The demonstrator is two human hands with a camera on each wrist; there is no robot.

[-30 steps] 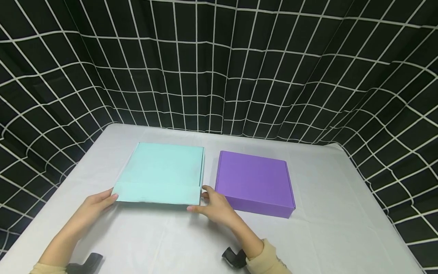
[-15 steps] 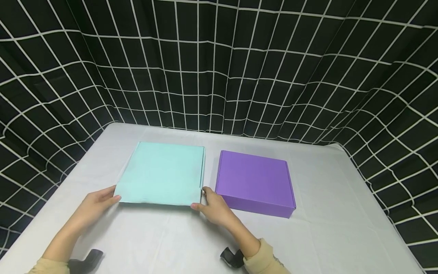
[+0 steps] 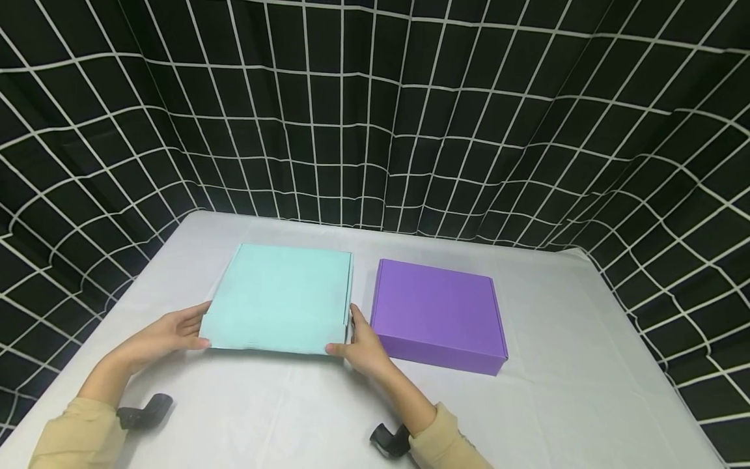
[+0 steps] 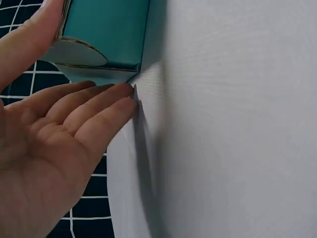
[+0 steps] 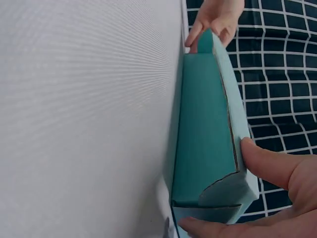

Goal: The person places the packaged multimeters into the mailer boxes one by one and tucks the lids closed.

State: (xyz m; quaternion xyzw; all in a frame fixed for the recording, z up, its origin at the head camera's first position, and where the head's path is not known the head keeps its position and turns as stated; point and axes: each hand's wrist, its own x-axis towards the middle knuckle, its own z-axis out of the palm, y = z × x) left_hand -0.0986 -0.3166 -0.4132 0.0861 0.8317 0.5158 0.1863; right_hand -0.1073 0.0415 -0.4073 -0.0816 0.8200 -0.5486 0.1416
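Note:
A turquoise cardboard box (image 3: 281, 293) lies on the white-covered table, its lid lowered and the lid's front flap (image 5: 237, 99) standing out over the front wall. At the front left corner is my left hand (image 3: 166, 339), thumb against the flap and straight fingers along the side. In the left wrist view its fingers (image 4: 106, 124) reach flat beneath a rounded side tab (image 4: 77, 52). My right hand (image 3: 364, 346) spans the front right corner, thumb on the flap and fingers extended along the side wall. A similar tab (image 5: 225, 191) shows there between thumb and fingers.
A closed purple cardboard box (image 3: 439, 306) sits just right of the turquoise one. Black wrist-worn pieces (image 3: 146, 412) hang by both sleeves. Behind the table (image 3: 562, 391) hangs a dark curtain (image 3: 363, 117) with a white grid.
The turquoise box's front flap has tipped slightly lower. My fingers on both sides have slid farther back along the sides, and my left wrist has swung up and outward.

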